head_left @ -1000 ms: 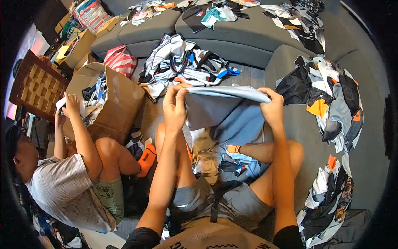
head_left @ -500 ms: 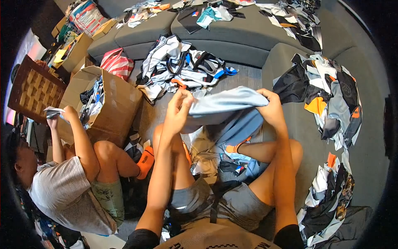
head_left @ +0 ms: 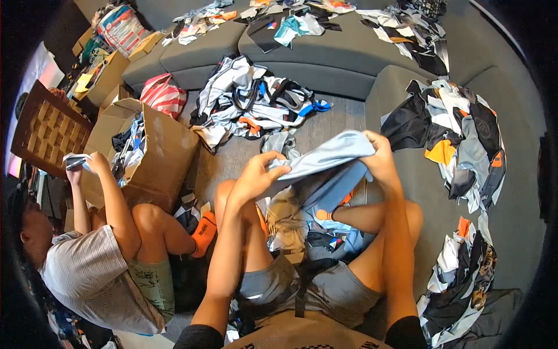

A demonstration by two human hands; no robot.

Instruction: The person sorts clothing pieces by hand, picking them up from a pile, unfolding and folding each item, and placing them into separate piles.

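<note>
A light grey-blue piece of fabric (head_left: pixel 325 156) is stretched between my two hands, above my spread knees. My left hand (head_left: pixel 260 177) pinches its left end between thumb and fingers. At the upper right corner, my right hand (head_left: pixel 379 154) grips the cloth in closed fingers. A darker blue-grey part (head_left: pixel 337 189) of the fabric hangs down from the right side. Below it, on the floor between my legs, lie a tan cloth (head_left: pixel 286 218) and several blue and black scraps (head_left: pixel 328 237), partly hidden by the hanging fabric.
Fabric piles lie on the floor (head_left: pixel 250 102), the right sofa seat (head_left: pixel 459 134) and the far sofa (head_left: pixel 296 26). A cardboard box (head_left: pixel 165 145) of cloth stands at left, near a wicker-backed chair (head_left: pixel 49 131). Beside me sits another person (head_left: pixel 87 267), holding a small cloth.
My left hand has moved slightly down and right along the cloth, its fingers turned further inward. The fabric now slopes more, with its right end higher.
</note>
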